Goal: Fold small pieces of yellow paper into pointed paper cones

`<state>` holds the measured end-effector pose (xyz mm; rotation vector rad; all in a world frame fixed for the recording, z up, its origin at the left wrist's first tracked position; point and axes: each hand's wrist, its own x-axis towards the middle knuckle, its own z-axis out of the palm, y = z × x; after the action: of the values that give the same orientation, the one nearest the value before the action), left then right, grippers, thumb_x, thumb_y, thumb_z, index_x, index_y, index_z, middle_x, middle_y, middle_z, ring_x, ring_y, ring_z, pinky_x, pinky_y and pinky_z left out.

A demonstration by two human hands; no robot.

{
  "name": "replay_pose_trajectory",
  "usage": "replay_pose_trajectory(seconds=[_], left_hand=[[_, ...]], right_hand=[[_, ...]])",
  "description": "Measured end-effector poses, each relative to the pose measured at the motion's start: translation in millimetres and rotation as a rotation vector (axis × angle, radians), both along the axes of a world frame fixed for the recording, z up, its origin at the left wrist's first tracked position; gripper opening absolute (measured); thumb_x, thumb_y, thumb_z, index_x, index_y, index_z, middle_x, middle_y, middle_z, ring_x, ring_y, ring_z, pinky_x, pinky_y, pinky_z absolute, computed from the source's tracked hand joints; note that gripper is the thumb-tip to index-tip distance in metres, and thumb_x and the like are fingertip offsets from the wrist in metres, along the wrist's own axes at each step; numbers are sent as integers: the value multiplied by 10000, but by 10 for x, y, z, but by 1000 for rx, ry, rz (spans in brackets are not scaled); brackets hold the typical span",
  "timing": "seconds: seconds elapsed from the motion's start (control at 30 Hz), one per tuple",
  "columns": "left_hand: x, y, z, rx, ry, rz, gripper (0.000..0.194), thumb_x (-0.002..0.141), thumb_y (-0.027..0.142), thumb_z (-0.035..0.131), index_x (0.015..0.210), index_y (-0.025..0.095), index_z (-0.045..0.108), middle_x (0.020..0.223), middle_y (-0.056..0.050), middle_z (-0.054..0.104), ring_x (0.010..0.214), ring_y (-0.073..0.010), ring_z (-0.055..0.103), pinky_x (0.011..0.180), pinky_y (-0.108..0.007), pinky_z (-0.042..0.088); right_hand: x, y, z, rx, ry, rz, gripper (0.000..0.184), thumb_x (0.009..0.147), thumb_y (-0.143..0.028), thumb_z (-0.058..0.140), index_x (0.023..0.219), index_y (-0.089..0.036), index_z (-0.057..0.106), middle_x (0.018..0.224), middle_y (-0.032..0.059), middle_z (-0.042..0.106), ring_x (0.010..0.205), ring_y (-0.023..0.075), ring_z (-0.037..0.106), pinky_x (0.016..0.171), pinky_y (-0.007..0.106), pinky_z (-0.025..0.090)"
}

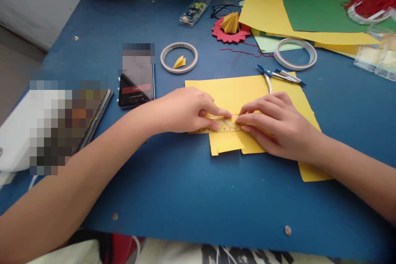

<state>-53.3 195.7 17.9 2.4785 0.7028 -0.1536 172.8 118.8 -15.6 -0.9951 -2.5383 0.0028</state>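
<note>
A clear plastic ruler (227, 126) with a protractor arc in it lies flat across a yellow sheet of paper (229, 90). My left hand (193, 109) holds down its left part, index finger and thumb stretched along it, the other fingers curled under. From the other side, the fingertips of my right hand (278, 126) press together at the ruler's right part, whose end they hide. Below the ruler's edge a cut yellow flap (225, 143) sticks out toward me. Just behind my right hand, a blue and silver compass (280, 75) rests on the sheet.
Two tape rolls (163, 62) (295, 66) lie behind the sheet, one around a small folded yellow piece (180, 62). A phone (136, 86) is at left. Farther back are a red and yellow paper ornament (231, 29), a clear case (194, 10) and green card (334, 6).
</note>
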Motion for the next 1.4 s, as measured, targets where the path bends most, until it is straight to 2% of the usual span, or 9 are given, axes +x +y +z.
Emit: replay_pose_trajectory(seconds=[0.2,0.37,0.53,0.67,0.8,1.03,1.2,1.3,1.4], left_hand=[[0,-2,0,12,-3,-4,327,832,325,590,1157,347,625,760,14,617,623,-81,482,550,-187,274],[1,0,-12,-4,-22,11,299,816,332,604,1109,330,660,762,10,639,658,-93,519,558,-192,294],[-2,-2,-16,-7,-25,30,311,814,341,603,1121,329,654,745,2,653,641,-100,517,539,-204,286],[-1,0,-11,-17,-30,24,327,803,338,621,1128,324,650,764,-1,662,632,-97,512,534,-205,282],[0,-2,-3,-29,-32,25,323,807,330,622,1128,325,649,775,-2,667,637,-94,511,532,-198,277],[-10,6,-4,-36,-41,15,327,809,336,621,1135,326,644,732,7,653,638,-93,510,527,-197,274],[-2,10,-1,-39,-23,12,329,817,340,607,1144,333,637,740,15,657,644,-95,519,530,-201,280],[1,5,0,-29,-17,24,313,816,331,606,1126,329,650,769,10,672,659,-100,533,543,-200,293],[1,-2,-2,-24,-23,38,303,811,326,610,1110,327,659,792,5,686,684,-107,549,554,-198,309]], right_hand=[[17,-1,29,-14,-22,5,187,919,-221,424,1017,-175,576,947,74,637,814,185,552,767,377,366],[-102,-133,91,112,-25,156,480,911,-539,367,1021,-110,552,937,130,634,850,238,567,804,435,367],[-229,-236,62,81,-74,174,122,866,-246,547,899,-131,566,774,49,632,726,181,567,713,361,399],[-172,-208,80,-177,92,183,178,896,-298,480,899,-133,547,723,56,594,667,163,526,631,322,409],[-102,-160,106,-345,266,51,111,904,-171,430,874,-175,537,630,-5,554,558,93,474,543,226,390],[-102,-139,43,-269,236,20,105,852,-130,504,764,-182,529,581,-19,484,521,90,395,505,221,342],[-85,-137,69,-307,275,78,147,917,-215,412,855,-168,536,608,2,520,540,106,455,531,232,373],[-115,-151,74,-177,161,119,289,892,-415,487,932,-133,538,663,37,563,591,144,501,551,269,394],[-183,-171,63,-12,8,175,257,859,-383,553,894,-129,554,695,51,585,612,162,498,562,293,388]])
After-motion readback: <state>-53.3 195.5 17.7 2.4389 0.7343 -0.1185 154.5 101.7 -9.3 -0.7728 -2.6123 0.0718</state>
